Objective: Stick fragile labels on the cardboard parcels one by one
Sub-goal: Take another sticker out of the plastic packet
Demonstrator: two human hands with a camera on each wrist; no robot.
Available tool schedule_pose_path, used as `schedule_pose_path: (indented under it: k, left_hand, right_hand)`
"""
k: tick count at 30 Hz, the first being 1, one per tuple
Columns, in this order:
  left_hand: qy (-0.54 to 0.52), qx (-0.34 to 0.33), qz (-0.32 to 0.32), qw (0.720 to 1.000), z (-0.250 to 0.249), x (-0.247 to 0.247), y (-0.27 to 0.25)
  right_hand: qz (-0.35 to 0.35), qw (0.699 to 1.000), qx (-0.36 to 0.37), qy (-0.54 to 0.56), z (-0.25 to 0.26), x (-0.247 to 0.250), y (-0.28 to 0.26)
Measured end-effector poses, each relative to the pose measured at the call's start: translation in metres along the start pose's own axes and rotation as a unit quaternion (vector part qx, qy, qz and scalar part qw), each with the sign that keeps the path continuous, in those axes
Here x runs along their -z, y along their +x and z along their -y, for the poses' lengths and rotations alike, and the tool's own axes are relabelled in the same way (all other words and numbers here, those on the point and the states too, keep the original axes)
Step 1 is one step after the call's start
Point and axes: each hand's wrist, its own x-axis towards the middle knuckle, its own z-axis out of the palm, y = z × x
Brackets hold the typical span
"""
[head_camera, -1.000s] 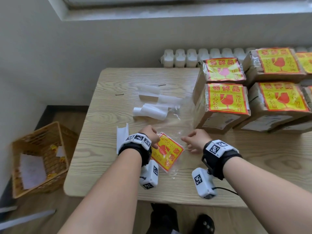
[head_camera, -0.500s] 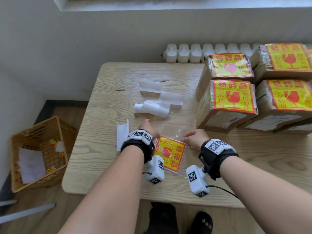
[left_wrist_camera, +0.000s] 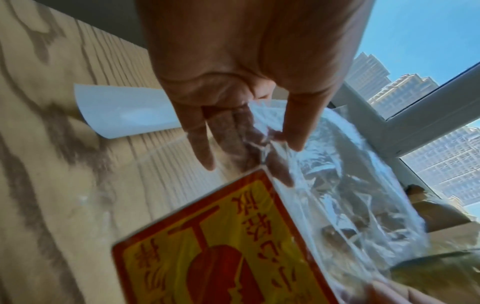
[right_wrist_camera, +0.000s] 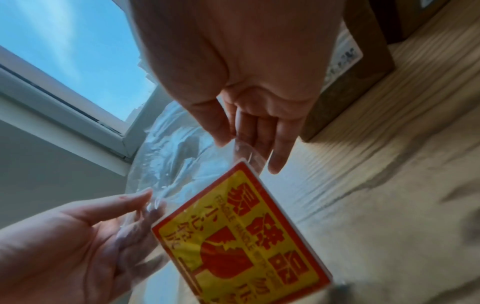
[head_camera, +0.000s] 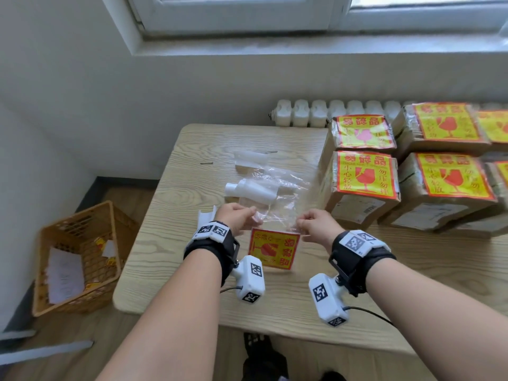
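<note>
A stack of yellow-and-red fragile labels [head_camera: 273, 248] sits inside a clear plastic bag [head_camera: 280, 185]. The bag hangs just above the wooden table [head_camera: 165, 243], held up by both hands. My left hand [head_camera: 236, 215] pinches the bag's left side between thumb and fingers [left_wrist_camera: 296, 142]. My right hand [head_camera: 316, 224] pinches its right side; the right wrist view shows the thumb [right_wrist_camera: 218, 133] against the film just above the labels [right_wrist_camera: 241, 236]. Several cardboard parcels [head_camera: 362, 185] stand at the right, each with a fragile label on top.
Curled white backing strips [head_camera: 250, 189] lie behind the hands, and another strip [head_camera: 206, 215] lies beside the left wrist. A brown basket [head_camera: 77, 257] holding paper scraps sits on the floor left of the table. A white radiator [head_camera: 330, 111] runs behind the parcels.
The bag of labels lay on the table under my hands. Both hands now hold its top edge up, so the labels hang squarely between the wrists. The view has tilted upward.
</note>
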Motion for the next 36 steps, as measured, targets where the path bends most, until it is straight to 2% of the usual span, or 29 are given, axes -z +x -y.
schedule_pose_path:
  k: [6, 9, 12, 15, 17, 19, 21, 23, 27, 31, 36]
  left_hand:
    - [-0.012, -0.013, -0.106, 0.994, -0.022, 0.003, -0.024]
    - [-0.007, -0.026, -0.136, 0.990, -0.028, 0.004, -0.031]
    - [-0.027, -0.050, -0.112, 0.992, -0.034, 0.000, -0.040]
    - [-0.061, -0.067, -0.090, 0.992, -0.038, -0.004, -0.043]
    - [-0.088, -0.066, -0.074, 0.991, -0.040, -0.004, -0.047]
    - [-0.064, -0.080, -0.046, 0.994, -0.043, 0.000, -0.054]
    - [0.037, -0.098, -0.013, 0.994, -0.044, 0.006, -0.057]
    - [0.113, -0.086, 0.015, 0.990, -0.042, 0.010, -0.058]
    - [0.153, -0.030, 0.058, 0.986, -0.033, 0.014, -0.048]
    - [0.118, -0.001, 0.037, 0.992, -0.018, 0.012, -0.031]
    - [0.131, 0.037, -0.002, 0.991, -0.004, 0.006, -0.007]
  right_hand:
    - [-0.055, 0.993, 0.107, -0.002, 0.022, 0.013, -0.028]
    - [0.018, 0.986, 0.166, -0.007, 0.031, 0.021, -0.043]
    - [0.085, 0.972, 0.187, -0.110, 0.036, 0.026, -0.053]
    - [0.056, 0.944, 0.187, -0.264, 0.039, 0.027, -0.057]
    - [0.031, 0.936, 0.199, -0.290, 0.039, 0.028, -0.057]
    - [0.023, 0.938, 0.207, -0.278, 0.040, 0.032, -0.054]
    - [0.039, 0.955, 0.200, -0.216, 0.041, 0.035, -0.049]
    - [0.066, 0.974, 0.172, -0.134, 0.042, 0.038, -0.045]
    - [0.075, 0.990, 0.115, -0.044, 0.041, 0.035, -0.034]
    - [0.024, 0.992, 0.082, -0.097, 0.035, 0.023, -0.024]
    - [0.000, 0.995, -0.016, -0.103, 0.019, 0.009, -0.001]
